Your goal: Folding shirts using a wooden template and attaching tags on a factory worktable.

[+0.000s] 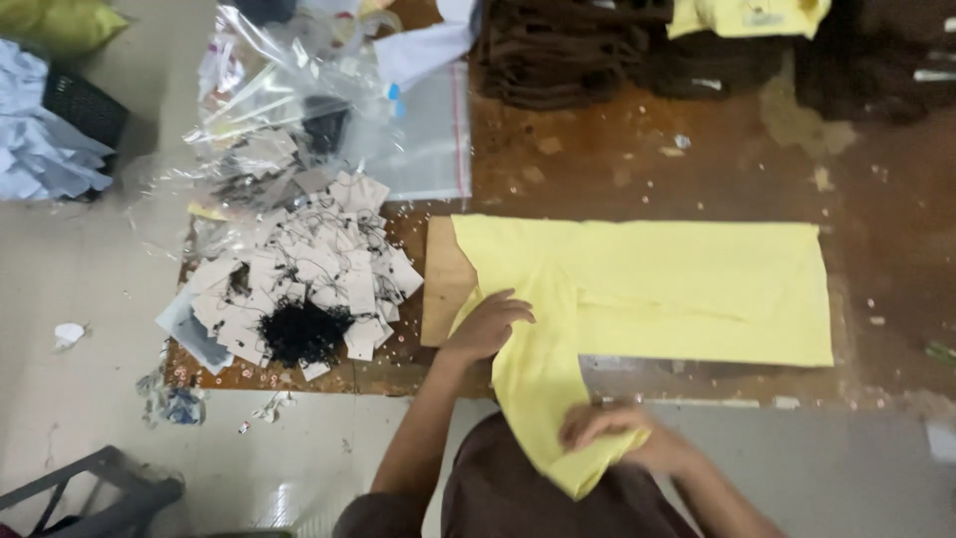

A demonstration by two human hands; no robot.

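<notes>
A pale yellow garment (687, 284) lies spread across a worn brown table (637, 169), over a piece of cardboard (441, 284) that sticks out at its left edge. One part of the garment hangs off the near table edge toward me. My left hand (488, 327) rests flat on the garment near the cardboard, fingers apart. My right hand (612, 430), blurred, grips the hanging part of the yellow cloth below the table edge.
A heap of paper tags (329, 274) with black strings (302, 331) sits on the table's left end, under clear plastic bags (299, 100). Dark folded garments (568, 50) and another yellow garment (747, 15) lie at the far edge. A dark basket (85, 105) stands on the floor.
</notes>
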